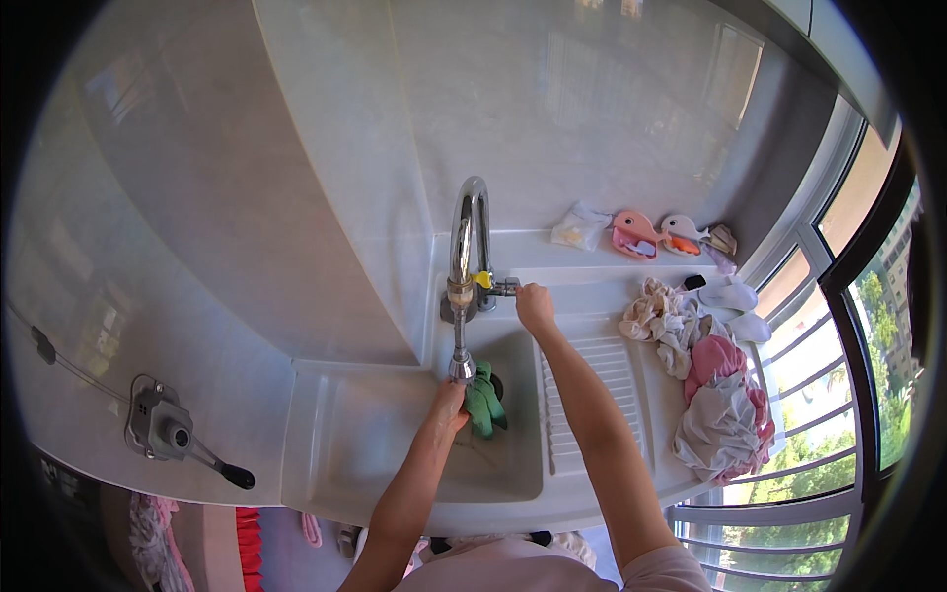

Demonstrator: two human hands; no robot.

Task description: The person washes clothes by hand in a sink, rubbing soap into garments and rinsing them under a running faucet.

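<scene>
My left hand (450, 403) is over the laundry sink basin (355, 436), holding a green cloth item (484, 403) that hangs in limp folds; whether it is a glove or a sock I cannot tell. Directly above that hand is the sprayer head of the chrome gooseneck faucet (464, 244). The sprayer covers part of the hand. My right hand (534, 305) is closed around the end of the faucet's side handle (506, 287). A yellow tab (482, 279) sits beside the faucet neck. Part of the dark drain (497, 386) shows behind the green cloth.
Ribbed washboard (592, 407) lies under my right forearm. Rumpled white and pink clothes (718, 414) and a black-handled brush (694, 282) are at the right. Whale-shaped holders (635, 235) and a plastic bag (582, 226) stand on the back ledge. A crank (166, 429) juts from the left wall.
</scene>
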